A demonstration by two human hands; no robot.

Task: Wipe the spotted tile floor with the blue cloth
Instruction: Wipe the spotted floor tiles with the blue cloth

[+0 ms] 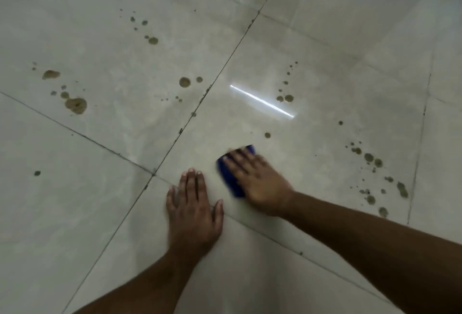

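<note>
Far-left spots [75, 105]: brown blotches and small specks on the left tile, well apart from both hands. Not yet wiped.
Lone speck [37, 173]: one small dark mark on the lower-left tile. Not yet wiped.
Upper spots [153, 40]: a scatter of small marks high on the same tile. Not yet wiped.
Centre spots [184, 82]: two round marks plus small dots just left of the grout line. Not yet wiped.
Left hand [193, 210]: flat on the floor [105, 213], fingers straight and spread, holding nothing. Judged to be bracing the body.
Cloth [228, 176]: blue, on the central tile, pressed flat to the floor under the right hand; only its left edge and a far corner show.
Right hand [255, 181]: grip is a flat press, fingers extended over the cloth, not curled round it. Fingertips are blurred, which suggests motion.
Tile around cloth: no spots visible next to the hands; whether this area was cleaned cannot be told.
Nearest spot [267, 135]: a single mark just beyond the cloth. Judged the next one in reach.
Mid-right spots [288, 98]: a line of dots near the light reflection. Not yet wiped.
Right spots [368, 157]: a long trail of marks running down the right edge of the tile. Not yet wiped.
Progress: early, by judgement. Every visible cluster remains, so most of the wiping is left.
</note>
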